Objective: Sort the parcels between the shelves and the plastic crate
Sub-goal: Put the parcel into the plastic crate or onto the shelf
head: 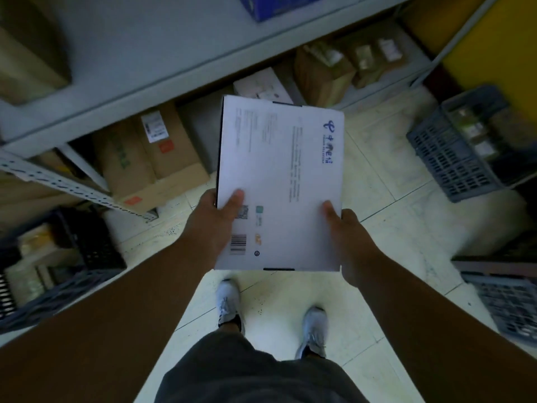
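I judge the white box point(280, 181), held at frame centre above the floor, to be flat, stiff, light and smooth-faced; its side edges are the best hold. My left hand point(213, 221) and right hand point(345, 237) each clamp its near corners, thumbs on top, fingers beneath.

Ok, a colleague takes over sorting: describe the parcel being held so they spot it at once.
Start at the grey shelves; in front, above the tiled floor, both hands grip a flat white box. Unlike the brown cartons behind, it carries a blue logo and barcode.
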`<action>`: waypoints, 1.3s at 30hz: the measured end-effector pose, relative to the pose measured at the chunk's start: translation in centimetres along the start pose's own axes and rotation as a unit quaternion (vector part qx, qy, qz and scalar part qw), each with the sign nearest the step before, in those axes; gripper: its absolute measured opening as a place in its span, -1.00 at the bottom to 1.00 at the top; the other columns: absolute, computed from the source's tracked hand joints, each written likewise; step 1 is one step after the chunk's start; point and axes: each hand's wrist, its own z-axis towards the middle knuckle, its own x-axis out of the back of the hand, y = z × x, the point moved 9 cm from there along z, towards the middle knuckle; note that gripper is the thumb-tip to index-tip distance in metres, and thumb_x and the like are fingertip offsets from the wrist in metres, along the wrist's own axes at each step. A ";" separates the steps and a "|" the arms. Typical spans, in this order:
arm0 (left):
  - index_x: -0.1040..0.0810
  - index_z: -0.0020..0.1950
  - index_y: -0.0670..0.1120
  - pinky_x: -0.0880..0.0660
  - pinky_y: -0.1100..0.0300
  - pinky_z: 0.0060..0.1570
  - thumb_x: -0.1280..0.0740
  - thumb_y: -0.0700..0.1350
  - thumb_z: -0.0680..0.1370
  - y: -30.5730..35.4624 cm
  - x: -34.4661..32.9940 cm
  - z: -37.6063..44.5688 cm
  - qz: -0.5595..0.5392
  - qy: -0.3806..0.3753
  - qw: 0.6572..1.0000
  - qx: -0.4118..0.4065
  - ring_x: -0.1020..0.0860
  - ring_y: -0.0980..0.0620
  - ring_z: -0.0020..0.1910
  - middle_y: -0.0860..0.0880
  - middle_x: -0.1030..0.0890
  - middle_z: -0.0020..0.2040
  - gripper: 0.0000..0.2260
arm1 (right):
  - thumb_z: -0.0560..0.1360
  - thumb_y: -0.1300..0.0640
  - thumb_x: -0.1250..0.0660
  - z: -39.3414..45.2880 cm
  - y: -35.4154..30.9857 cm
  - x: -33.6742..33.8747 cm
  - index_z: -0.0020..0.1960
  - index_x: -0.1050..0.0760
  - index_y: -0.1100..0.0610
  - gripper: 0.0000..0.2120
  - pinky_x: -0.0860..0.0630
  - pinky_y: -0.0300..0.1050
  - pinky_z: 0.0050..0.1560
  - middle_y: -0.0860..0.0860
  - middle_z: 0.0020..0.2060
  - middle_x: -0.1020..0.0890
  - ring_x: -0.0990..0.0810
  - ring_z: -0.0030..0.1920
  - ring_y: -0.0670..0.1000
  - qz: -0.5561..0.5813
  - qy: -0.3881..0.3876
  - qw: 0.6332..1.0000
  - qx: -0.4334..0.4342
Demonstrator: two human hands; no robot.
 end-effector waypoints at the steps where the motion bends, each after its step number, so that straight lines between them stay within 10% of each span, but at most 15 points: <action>1: -0.50 0.21 0.09 -0.63 -0.15 -0.02 -0.26 0.33 0.55 1.1 -0.8 -1.3 0.008 -0.005 1.000 -0.015 -0.68 -0.09 -0.06 0.00 -0.69 0.00 -0.61 | 0.59 -0.31 -0.17 -0.8 -1.1 1.9 0.23 -0.39 0.06 -0.53 -0.53 0.11 0.10 -0.02 -0.02 -0.51 -0.53 -0.03 0.04 -0.011 0.010 1.000 0.019; 8: -0.49 0.24 0.07 -0.64 -0.06 0.01 -0.21 0.35 0.55 7.6 -7.2 -9.3 0.022 -0.006 0.996 -0.088 -0.69 -0.06 -0.10 0.00 -0.69 0.02 -0.56 | 0.63 -0.24 -0.15 -5.3 -7.0 13.5 0.32 -0.35 0.07 -0.56 -0.43 0.05 0.03 -0.10 -0.07 -0.50 -0.52 -0.08 -0.03 -0.013 0.065 0.985 0.157; 15: -0.39 0.22 0.04 -0.46 0.25 -0.40 -0.20 0.25 0.61 11.8 -9.9 -13.2 0.016 -0.015 0.991 -0.136 -0.63 0.08 -0.19 0.06 -0.63 -0.06 -0.67 | 0.65 -0.22 -0.12 -6.8 -7.6 18.0 0.32 -0.34 0.06 -0.59 -0.40 0.06 0.07 -0.06 -0.03 -0.52 -0.51 -0.01 0.04 0.007 0.076 0.979 0.189; 22: -0.26 0.26 0.22 -0.54 0.28 -0.33 -0.33 0.19 0.57 17.4 -7.4 -15.7 0.109 0.009 0.955 -0.276 -0.64 0.15 -0.10 0.09 -0.61 0.10 -0.65 | 0.41 -0.48 -0.25 -8.0 -8.5 16.0 0.44 -0.38 -0.16 -0.30 -0.40 0.29 0.41 -0.07 0.35 -0.56 -0.52 0.35 0.07 0.199 -0.057 0.964 0.169; 25: -0.26 0.32 0.23 -0.66 0.03 -0.11 -0.36 0.28 0.47 19.4 -5.8 -16.5 0.156 0.026 0.919 -0.361 -0.61 0.08 0.02 0.10 -0.56 0.14 -0.50 | 0.49 -0.22 -0.29 -9.6 -10.5 14.7 0.34 -0.45 -0.19 -0.56 -0.49 0.17 0.33 -0.13 0.21 -0.67 -0.57 0.29 0.02 0.231 -0.124 0.943 0.206; 32: -0.27 0.39 0.17 -0.66 -0.06 -0.09 -0.33 0.36 0.40 19.2 -0.8 -15.8 0.152 0.013 0.901 -0.406 -0.60 0.03 0.07 0.07 -0.52 0.18 -0.37 | 0.47 0.07 -0.41 -9.9 -11.9 11.2 0.43 -0.44 0.00 -0.47 -0.56 0.16 0.25 -0.02 0.27 -0.66 -0.61 0.30 0.12 0.262 -0.160 0.928 0.209; 39: -0.42 0.35 0.09 -0.57 0.23 -0.09 -0.48 -0.02 0.52 16.5 3.9 -12.7 0.205 -0.012 0.921 -0.331 -0.62 0.11 -0.03 0.14 -0.57 0.10 -0.56 | 0.28 0.21 -0.64 -11.6 -13.4 8.5 0.22 -0.59 0.10 -0.46 -0.62 0.19 0.15 0.04 0.09 -0.73 -0.70 0.13 0.10 0.068 -0.087 0.945 0.309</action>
